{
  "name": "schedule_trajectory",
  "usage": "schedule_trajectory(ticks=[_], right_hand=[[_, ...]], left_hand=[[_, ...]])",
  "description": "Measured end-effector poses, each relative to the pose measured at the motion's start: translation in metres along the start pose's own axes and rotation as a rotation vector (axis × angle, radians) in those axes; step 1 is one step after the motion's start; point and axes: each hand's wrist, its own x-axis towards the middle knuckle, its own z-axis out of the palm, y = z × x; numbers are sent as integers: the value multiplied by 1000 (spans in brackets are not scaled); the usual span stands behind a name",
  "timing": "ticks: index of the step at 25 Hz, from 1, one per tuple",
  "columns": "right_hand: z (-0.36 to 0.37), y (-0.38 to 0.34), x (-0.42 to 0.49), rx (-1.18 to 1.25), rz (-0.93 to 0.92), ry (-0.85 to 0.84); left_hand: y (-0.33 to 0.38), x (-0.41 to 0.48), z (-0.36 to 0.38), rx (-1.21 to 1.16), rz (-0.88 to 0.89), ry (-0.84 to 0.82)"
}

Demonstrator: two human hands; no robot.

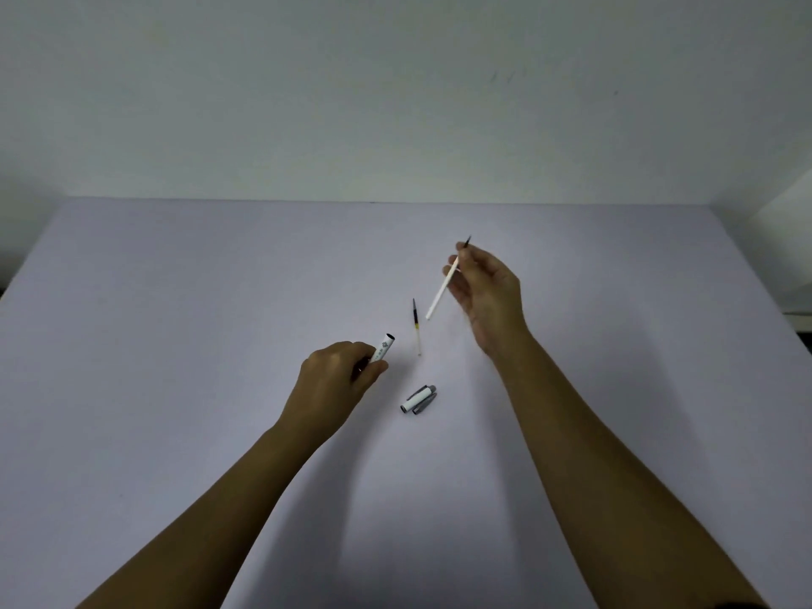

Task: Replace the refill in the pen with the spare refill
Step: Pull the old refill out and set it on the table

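My left hand (338, 373) is closed around a white pen barrel (383, 347), whose open dark end sticks out up and to the right. My right hand (485, 285) is raised above the table and pinches a thin white refill (441, 292) near its dark tip, its plain end pointing down-left. A second refill (416, 326), with a dark upper part and a pale lower part, lies on the table between my hands. The white pen cap with a grey clip (419, 398) lies nearer to me, just right of my left hand.
The work surface is a pale lilac table (175, 323) against a plain white wall (395, 81). A white object (786, 222) stands at the far right edge.
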Motion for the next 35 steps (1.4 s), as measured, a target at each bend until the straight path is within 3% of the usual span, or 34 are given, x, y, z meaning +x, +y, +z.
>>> schedule_trajectory(ticks=[4, 7, 9, 18, 22, 25, 35], right_hand=[[-19, 46, 38, -526, 22, 150], [-32, 86, 55, -971, -12, 168], [-37, 105, 65, -1132, -49, 152], [-34, 122, 83, -1235, -164, 122], [-21, 117, 77, -1324, -216, 5], [-12, 121, 73, -1461, -199, -98], [15, 128, 59, -1569, -148, -88]], left_hand=[[-10, 15, -2, -15, -47, 21], [-18, 27, 0, -39, -71, 48], [-25, 31, 6, -39, -70, 51], [-34, 38, 25, -79, -98, 28], [-33, 44, 19, -82, -115, 37], [-30, 47, 17, -91, -109, 52], [-33, 38, 6, -94, -105, 90]])
